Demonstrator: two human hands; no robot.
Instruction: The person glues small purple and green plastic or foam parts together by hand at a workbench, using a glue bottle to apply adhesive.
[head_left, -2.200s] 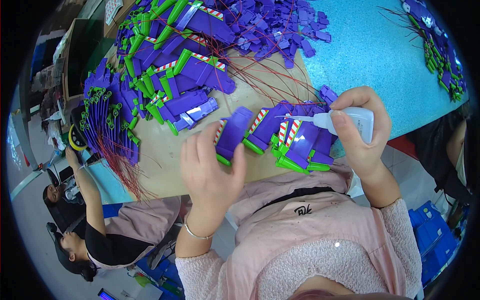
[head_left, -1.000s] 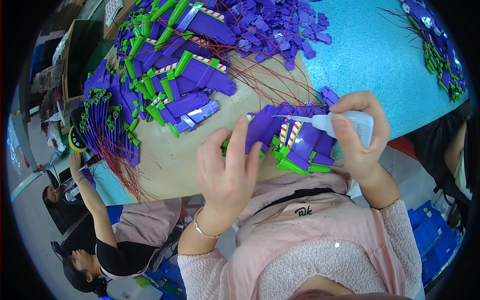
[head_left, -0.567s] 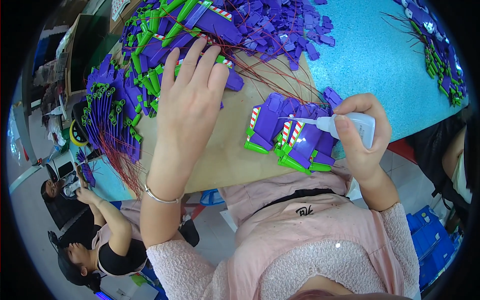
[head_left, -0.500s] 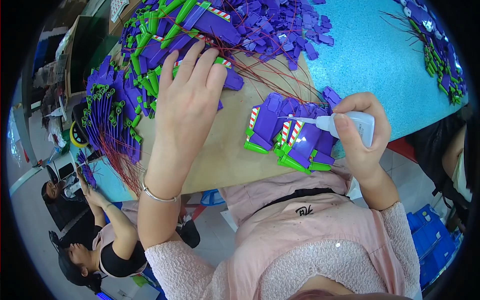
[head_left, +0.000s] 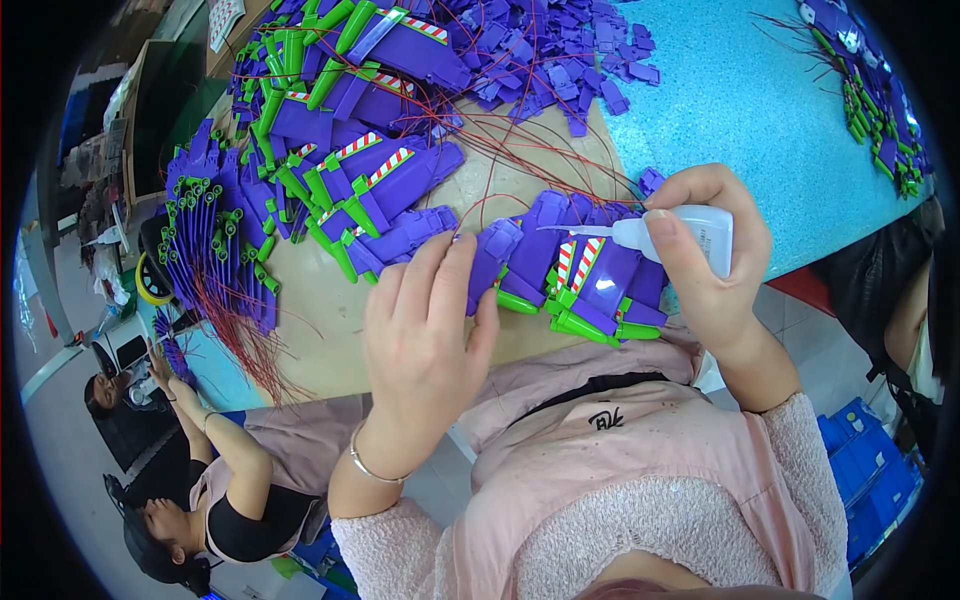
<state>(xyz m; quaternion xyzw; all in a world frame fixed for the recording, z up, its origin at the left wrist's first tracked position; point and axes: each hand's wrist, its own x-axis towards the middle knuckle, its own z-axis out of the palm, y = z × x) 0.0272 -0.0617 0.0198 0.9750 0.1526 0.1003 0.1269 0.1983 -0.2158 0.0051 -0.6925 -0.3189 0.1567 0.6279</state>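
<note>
My left hand (head_left: 425, 315) is closed on a purple plastic wing (head_left: 494, 255), pinched between thumb and fingers; the hand hides part of it. Just right of it, several purple wings (head_left: 610, 285) with green ends and red-and-white stripes lie side by side near the table's front edge. Above these, my right hand (head_left: 725, 265) grips a small white squeeze bottle (head_left: 708, 238), its thin nozzle (head_left: 585, 231) pointing left toward the wing in my left hand. The nozzle appears just above the striped wings; whether it touches one I cannot tell.
A heap of purple and green wings (head_left: 340, 130) covers the table's left side, with small purple pieces (head_left: 560, 50) behind. Red wires (head_left: 530, 145) trail across the middle. Stacked purple parts (head_left: 215, 240) sit far left. Another person (head_left: 230, 480) works at lower left.
My left hand has come from the heap toward me and right, bringing a purple wing beside the row. My right hand and the bottle have shifted slightly left.
</note>
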